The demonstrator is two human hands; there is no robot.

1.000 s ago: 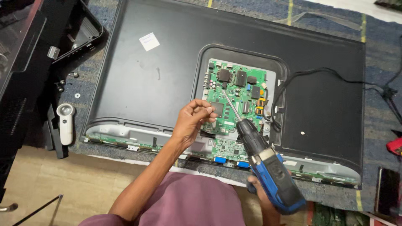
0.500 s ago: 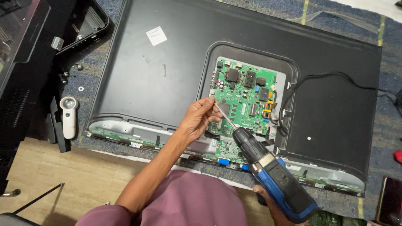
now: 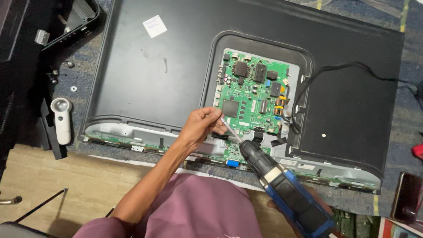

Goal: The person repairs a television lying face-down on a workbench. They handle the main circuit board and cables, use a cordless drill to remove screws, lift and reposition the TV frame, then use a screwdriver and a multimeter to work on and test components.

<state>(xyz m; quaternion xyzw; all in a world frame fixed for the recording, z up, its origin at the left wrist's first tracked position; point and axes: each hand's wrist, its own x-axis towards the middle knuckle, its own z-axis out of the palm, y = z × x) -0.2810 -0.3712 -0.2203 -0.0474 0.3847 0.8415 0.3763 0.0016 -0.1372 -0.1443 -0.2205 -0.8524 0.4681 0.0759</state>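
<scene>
**Bit drops to the board's lower-left edge**

Since the earlier frame, the drill (image 3: 282,185) has moved down toward the green circuit board (image 3: 253,94) in the television back (image 3: 154,75). Left hand (image 3: 200,128) pinches the bit (image 3: 231,130); right hand (image 3: 308,210) grips the drill. Keeping the bit square and the pinch light seems wise.

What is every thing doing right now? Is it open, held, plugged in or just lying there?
Big black flat television: face down, back cover partly off.
Green circuit board: uncovered.
Blue and black power drill: held by right hand, mostly hidden.
Thin metal drill bit: pinched by left hand.
Black cable: attached beside board.
White magnifier: lying loose.
</scene>
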